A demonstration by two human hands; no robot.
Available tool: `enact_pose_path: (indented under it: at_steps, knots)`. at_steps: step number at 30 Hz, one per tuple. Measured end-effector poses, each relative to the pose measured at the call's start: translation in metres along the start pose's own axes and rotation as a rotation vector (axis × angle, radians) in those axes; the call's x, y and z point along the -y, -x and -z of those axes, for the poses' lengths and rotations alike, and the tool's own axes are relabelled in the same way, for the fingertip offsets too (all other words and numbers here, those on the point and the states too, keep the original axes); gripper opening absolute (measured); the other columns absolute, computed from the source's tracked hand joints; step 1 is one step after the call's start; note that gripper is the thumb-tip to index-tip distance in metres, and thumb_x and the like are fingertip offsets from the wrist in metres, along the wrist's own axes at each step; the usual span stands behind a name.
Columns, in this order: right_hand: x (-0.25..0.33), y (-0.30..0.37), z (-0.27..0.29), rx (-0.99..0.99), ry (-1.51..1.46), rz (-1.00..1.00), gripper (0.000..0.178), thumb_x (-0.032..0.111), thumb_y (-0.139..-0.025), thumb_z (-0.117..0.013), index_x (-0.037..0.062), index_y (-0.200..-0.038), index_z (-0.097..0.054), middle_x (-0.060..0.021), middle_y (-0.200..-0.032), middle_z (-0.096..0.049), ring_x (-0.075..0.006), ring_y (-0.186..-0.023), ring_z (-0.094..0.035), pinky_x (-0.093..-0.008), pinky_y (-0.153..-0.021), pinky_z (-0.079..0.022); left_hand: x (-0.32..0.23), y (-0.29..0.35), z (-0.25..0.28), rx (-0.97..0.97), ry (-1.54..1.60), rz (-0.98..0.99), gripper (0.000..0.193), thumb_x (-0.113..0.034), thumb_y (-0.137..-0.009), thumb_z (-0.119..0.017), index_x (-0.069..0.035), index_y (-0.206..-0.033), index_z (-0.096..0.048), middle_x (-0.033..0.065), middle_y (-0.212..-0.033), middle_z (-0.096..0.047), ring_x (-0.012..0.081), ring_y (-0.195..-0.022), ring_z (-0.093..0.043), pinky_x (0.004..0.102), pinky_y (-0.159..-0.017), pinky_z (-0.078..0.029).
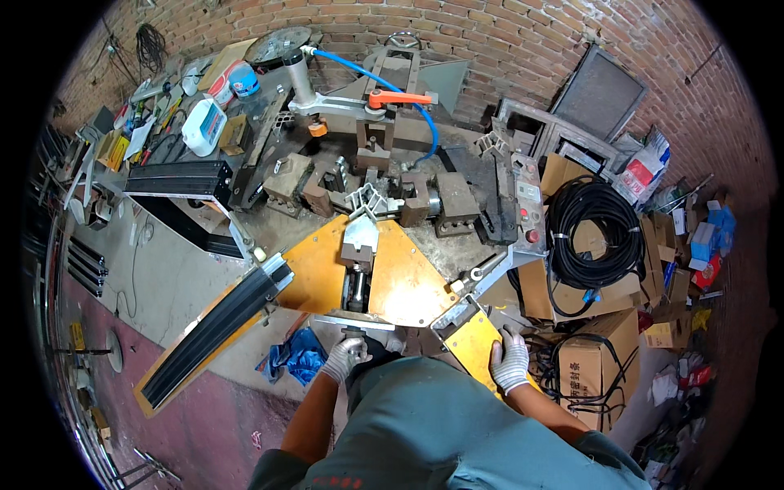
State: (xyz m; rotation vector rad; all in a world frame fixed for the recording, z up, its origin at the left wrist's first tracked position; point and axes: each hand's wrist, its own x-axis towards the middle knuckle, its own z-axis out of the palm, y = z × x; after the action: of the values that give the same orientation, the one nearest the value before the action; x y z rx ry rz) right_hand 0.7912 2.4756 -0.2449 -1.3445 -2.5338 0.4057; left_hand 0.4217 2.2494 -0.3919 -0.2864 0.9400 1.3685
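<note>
My left hand (347,358), in a white-grey glove, is closed by the front edge of a corner-joining machine, next to a small dark knob (353,331); what it grips is hidden. My right hand (511,359), gloved alike, rests with fingers extended on the edge of the yellow right support arm (474,343). Between them lies the machine's orange-yellow table plate (408,278), with a metal corner block (360,237) in its middle slot. A dark aluminium profile (214,331) lies along the left support arm, its upper end at the plate.
Steel clamp blocks (455,204) flank the machine's middle. A dark profile frame (175,180) stands at left, near a white jug (203,127). On the right are a control panel (529,200), a black hose coil (594,233) and a cardboard box (594,367). A blue bag (298,357) lies below.
</note>
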Motion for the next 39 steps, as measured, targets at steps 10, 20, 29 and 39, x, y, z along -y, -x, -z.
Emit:
enact_pose_path:
  at_steps: [10,20,29,39]
  knots:
    - [0.0,0.004,0.002,0.014,0.013,-0.05,0.041,0.021,-0.093,-0.061,-0.0011,-0.128,-0.056,-0.0253,-0.136,-0.055,-0.045,-0.119,-0.053,-0.0518,-0.104,-0.042,-0.004,0.004,-0.002,-0.012,-0.048,-0.075,0.018,-0.01,-0.089,-0.074,-0.006,-0.105,-0.066,0.007,-0.086,-0.067,0.0231,-0.069,-0.064,0.0494,-0.08,-0.06]
    - [0.008,0.001,0.002,0.01,0.058,-0.099,0.04,0.023,-0.093,-0.06,0.0011,-0.127,-0.059,-0.0246,-0.135,-0.055,-0.0444,-0.121,-0.053,-0.052,-0.105,-0.041,0.006,-0.003,-0.015,-0.478,-0.947,-0.338,0.044,-0.031,-0.081,-0.081,-0.001,-0.11,-0.067,0.0201,-0.097,-0.073,0.0343,-0.09,-0.071,0.0444,-0.079,-0.057]
    - [0.007,0.006,0.001,-0.069,0.051,-0.104,0.035,0.019,-0.093,-0.063,-0.0002,-0.122,-0.063,-0.024,-0.129,-0.06,-0.0423,-0.12,-0.055,-0.0482,-0.105,-0.043,-0.006,0.0,-0.035,-0.489,-1.117,-0.177,0.037,-0.022,-0.088,-0.078,0.001,-0.115,-0.067,0.0123,-0.1,-0.074,0.0277,-0.087,-0.07,0.0404,-0.08,-0.056]
    - [0.009,0.007,-0.004,-0.143,0.069,-0.149,0.029,0.017,-0.092,-0.065,-0.0001,-0.115,-0.067,-0.0216,-0.13,-0.061,-0.0409,-0.12,-0.056,-0.0469,-0.106,-0.044,-0.024,-0.018,0.014,0.039,-0.369,0.248,0.028,-0.036,-0.087,-0.078,-0.013,-0.097,-0.067,0.0029,-0.077,-0.063,0.0236,-0.071,-0.065,0.0459,-0.072,-0.056]
